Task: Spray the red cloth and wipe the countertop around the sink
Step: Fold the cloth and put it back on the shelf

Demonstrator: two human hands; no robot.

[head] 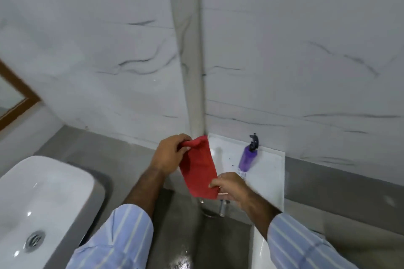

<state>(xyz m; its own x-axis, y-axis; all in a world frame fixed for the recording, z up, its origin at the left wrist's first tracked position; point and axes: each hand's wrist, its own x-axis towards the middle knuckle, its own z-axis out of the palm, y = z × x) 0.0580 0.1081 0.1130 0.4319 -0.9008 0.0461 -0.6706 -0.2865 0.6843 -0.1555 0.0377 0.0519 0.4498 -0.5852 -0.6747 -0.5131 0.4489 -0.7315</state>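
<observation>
I hold the red cloth point(199, 168) folded into a long strip, in the air in front of me. My left hand point(169, 155) grips its upper end. My right hand point(231, 186) pinches its lower end. Just right of the cloth, a purple spray bottle point(247, 157) with a black trigger head stands on a white shelf point(271, 170); neither hand touches it. The white sink point(43, 199), with a metal drain point(35, 240), sits at the lower left on the grey countertop point(98, 150).
Marble-patterned walls meet at a corner strip point(192, 72) behind the cloth. A wood-framed mirror point(15, 98) hangs at the left edge. Below the shelf, a metal fitting point(222, 207) sticks out over a wet, dark floor point(196, 247).
</observation>
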